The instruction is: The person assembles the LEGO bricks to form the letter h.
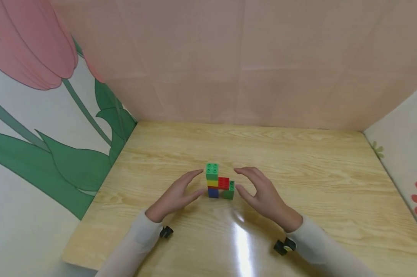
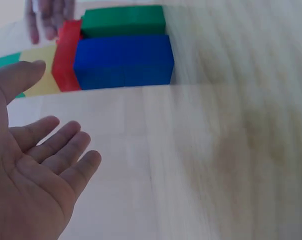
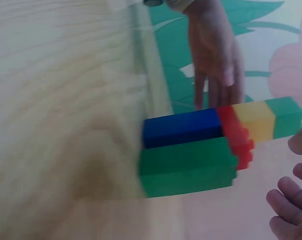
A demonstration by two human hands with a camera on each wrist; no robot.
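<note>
A small structure of toy building blocks stands upright on the wooden table. Its taller side has a blue block [image 1: 213, 192] at the bottom, then a red block [image 1: 223, 183], a yellow block [image 1: 212, 183] and a light green block [image 1: 212, 171] on top. The red block reaches across to a darker green block [image 3: 188, 167] standing beside the blue one. My left hand [image 1: 175, 194] is just left of the structure, fingers extended and apart from it. On the other side, my right hand [image 1: 265, 194] is held with fingers spread, also apart from the blocks. Neither hand holds anything.
The wooden table [image 1: 315, 165] meets a pink cloth backdrop [image 1: 243, 69] at the back. A wall with painted tulips [image 1: 73, 154] borders its left side, and a white flowered wall [image 1: 409, 154] its right. Light glares off the tabletop in front of the blocks.
</note>
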